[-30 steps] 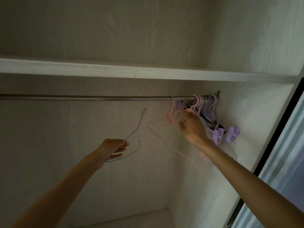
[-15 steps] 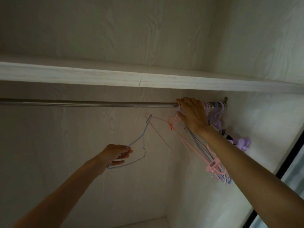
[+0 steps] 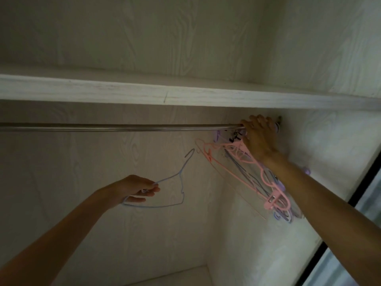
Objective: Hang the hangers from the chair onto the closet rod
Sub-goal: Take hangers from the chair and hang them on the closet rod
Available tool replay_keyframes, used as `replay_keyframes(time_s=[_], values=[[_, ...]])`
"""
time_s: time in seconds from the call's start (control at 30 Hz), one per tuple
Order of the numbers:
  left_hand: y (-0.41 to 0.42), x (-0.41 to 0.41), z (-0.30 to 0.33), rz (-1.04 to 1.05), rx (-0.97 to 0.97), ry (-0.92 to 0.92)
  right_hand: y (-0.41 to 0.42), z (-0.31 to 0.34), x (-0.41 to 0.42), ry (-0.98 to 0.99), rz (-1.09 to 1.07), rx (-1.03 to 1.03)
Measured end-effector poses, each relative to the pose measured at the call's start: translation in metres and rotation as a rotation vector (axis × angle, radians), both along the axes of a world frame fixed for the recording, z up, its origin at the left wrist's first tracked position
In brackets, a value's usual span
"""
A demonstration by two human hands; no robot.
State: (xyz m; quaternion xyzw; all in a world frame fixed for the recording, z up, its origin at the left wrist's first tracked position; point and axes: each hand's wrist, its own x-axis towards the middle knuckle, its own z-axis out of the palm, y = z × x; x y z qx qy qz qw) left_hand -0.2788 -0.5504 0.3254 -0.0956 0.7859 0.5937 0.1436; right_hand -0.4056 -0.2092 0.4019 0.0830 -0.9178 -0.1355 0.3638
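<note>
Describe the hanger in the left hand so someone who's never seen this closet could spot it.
Find the metal closet rod under the white shelf. Below its middle, the left hand grips a thin blue wire hanger. It is alone and off the rod, unlike the pink and purple bunch at the right end.

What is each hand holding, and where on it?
Left hand grips the blue wire hanger at its shoulder end. Right hand rests on the closet rod over bunched hanger hooks.

Rod (image 3: 123, 127) under shelf (image 3: 144, 93); hangers (image 3: 257, 172) at rod's right end.
</note>
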Motion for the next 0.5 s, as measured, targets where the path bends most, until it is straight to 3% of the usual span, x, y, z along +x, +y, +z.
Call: replay_keyframes(time_s=[0.17, 0.3, 0.37, 0.5], values=[[-0.019, -0.002, 0.011, -0.161, -0.201, 0.032, -0.011, 0.0, 0.021, -0.025, 0.144, -0.071], [-0.034, 0.002, 0.017, -0.286, -0.363, 0.048, -0.042, -0.03, 0.057, -0.247, 0.387, -0.203], [-0.039, 0.005, 0.02, -0.329, -0.39, 0.052, -0.05, -0.054, 0.066, -0.432, 0.401, -0.335], [-0.047, 0.007, 0.025, -0.391, -0.386, 0.045, -0.063, -0.08, 0.089, -1.106, 0.516, -0.504]])
